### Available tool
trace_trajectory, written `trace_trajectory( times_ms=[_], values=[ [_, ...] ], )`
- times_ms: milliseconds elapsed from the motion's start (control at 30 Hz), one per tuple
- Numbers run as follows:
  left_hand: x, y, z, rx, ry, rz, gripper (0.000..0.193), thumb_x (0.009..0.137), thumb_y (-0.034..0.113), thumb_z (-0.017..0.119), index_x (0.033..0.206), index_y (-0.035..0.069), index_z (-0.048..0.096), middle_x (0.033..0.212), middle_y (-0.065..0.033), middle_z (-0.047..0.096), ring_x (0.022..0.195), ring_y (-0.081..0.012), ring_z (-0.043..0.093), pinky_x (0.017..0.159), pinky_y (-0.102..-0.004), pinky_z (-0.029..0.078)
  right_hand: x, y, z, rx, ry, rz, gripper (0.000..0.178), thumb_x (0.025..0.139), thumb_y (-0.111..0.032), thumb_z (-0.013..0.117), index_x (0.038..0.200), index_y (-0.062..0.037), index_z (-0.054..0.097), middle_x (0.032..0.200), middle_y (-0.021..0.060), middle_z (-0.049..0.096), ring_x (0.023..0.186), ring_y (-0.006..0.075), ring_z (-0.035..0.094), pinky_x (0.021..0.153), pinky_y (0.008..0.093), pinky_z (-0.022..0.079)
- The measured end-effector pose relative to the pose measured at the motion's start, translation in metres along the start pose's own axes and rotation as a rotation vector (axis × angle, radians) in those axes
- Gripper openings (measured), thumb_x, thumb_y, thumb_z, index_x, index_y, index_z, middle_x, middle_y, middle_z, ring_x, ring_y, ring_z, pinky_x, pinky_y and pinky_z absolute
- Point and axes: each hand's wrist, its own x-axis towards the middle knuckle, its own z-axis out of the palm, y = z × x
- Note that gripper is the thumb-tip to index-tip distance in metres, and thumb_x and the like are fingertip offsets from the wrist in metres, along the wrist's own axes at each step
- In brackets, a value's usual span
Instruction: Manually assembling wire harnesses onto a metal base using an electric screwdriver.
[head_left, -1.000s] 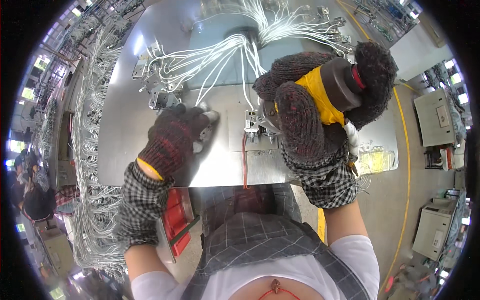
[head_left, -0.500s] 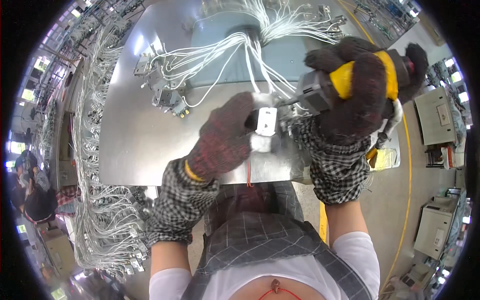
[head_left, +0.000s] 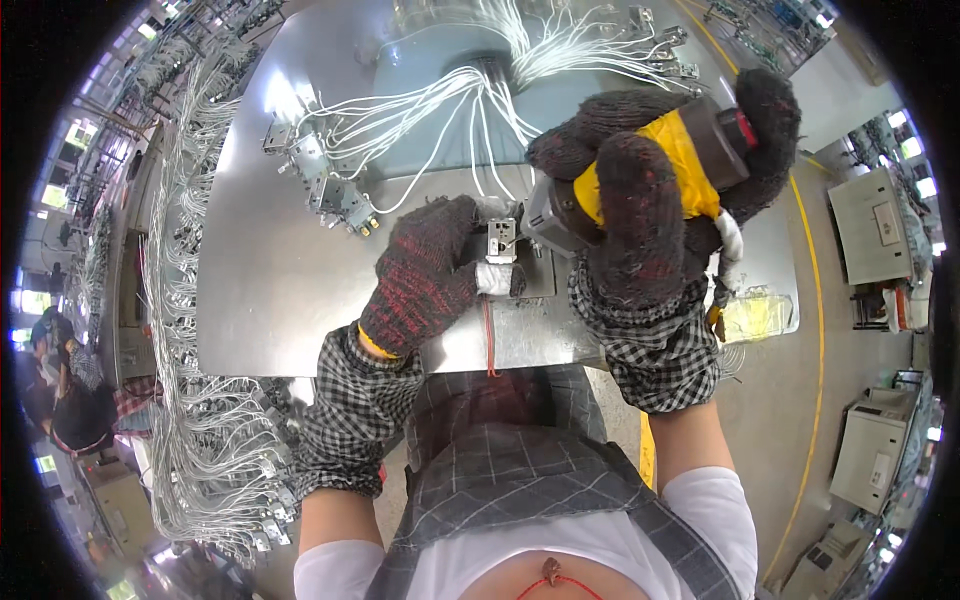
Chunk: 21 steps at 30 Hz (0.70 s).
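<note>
In the left hand (head_left: 425,268), gloved and closed to a narrow pinch, hold the small metal box (head_left: 501,240) by its near and far sides, thumb toward the near edge of the surface (head_left: 290,285), fingers toward the far edge; placed just in from the middle of that near edge, holes facing up; resting flat or slightly lifted, cannot tell; in the right hand (head_left: 640,215), wrapped fully around the tape-wrapped power tool (head_left: 692,160), aim the nose leftward at the right side of the box; touching or just short at the tip, too small to tell.

To do this well, probably best to press the box down square, without tilt; hold thumb and fingers out of the tool's line, for fear of catching a glove tip in a slip; bring the nose in straight rather than slantwise, likely to help against skidding; steady the right wrist before adding any push; start gently; mind the white wires (head_left: 450,98) fanning out on the far side, likely easy to snag; mind also the red cord (head_left: 490,340) at the near edge, just below the left thumb; leave the other metal boxes (head_left: 343,203), over toward the left edge, well clear.
</note>
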Motion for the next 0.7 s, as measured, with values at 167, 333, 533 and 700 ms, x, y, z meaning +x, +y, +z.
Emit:
trace_trajectory(
  times_ms=[167, 333, 533, 700],
  values=[
    [-0.002, 0.001, 0.003, -0.19, -0.044, -0.124, 0.052, 0.078, 0.04, 0.09, 0.111, 0.004, 0.07, 0.094, -0.017, 0.07, 0.088, -0.0361, 0.071, 0.081, -0.046, 0.056, -0.001, 0.003, 0.002, -0.254, -0.075, 0.061, 0.074, 0.096, -0.009, 0.078, 0.155, -0.0156, 0.033, 0.105, 0.0166, 0.073, 0.081, 0.027, 0.075, 0.074, 0.0468, 0.067],
    [-0.001, 0.005, -0.017, 0.237, 0.225, 0.042, 0.06, 0.079, 0.034, 0.091, 0.127, 0.008, 0.066, 0.123, -0.0193, 0.068, 0.109, -0.0371, 0.069, 0.091, -0.0453, 0.057, -0.004, 0.016, -0.005, -0.157, -0.195, 0.013, 0.067, 0.098, -0.011, 0.076, 0.154, -0.0077, 0.037, 0.112, 0.0168, 0.073, 0.08, 0.0271, 0.075, 0.074, 0.0485, 0.068],
    [-0.013, -0.044, -0.062, 0.632, 0.416, -0.204, 0.056, 0.088, 0.015, 0.083, 0.14, 0.011, 0.063, 0.141, -0.0194, 0.064, 0.13, -0.0396, 0.063, 0.103, -0.0469, 0.055, -0.008, 0.003, -0.001, -0.07, 0.036, 0.316, 0.045, 0.104, -0.02, 0.069, 0.143, -0.004, 0.053, 0.103, 0.0225, 0.074, 0.072, 0.0262, 0.074, 0.058, 0.0399, 0.062],
    [-0.02, -0.049, -0.066, 0.373, 0.373, -0.168, 0.052, 0.085, 0.003, 0.081, 0.135, 0.008, 0.066, 0.135, -0.0151, 0.069, 0.115, -0.0276, 0.071, 0.092, -0.0379, 0.06, 0.007, -0.009, 0.004, -0.111, 0.059, 0.053, 0.081, 0.096, -0.003, 0.076, 0.159, -0.0203, 0.028, 0.095, 0.0213, 0.074, 0.072, 0.0288, 0.074, 0.061, 0.0434, 0.066]
  ],
)
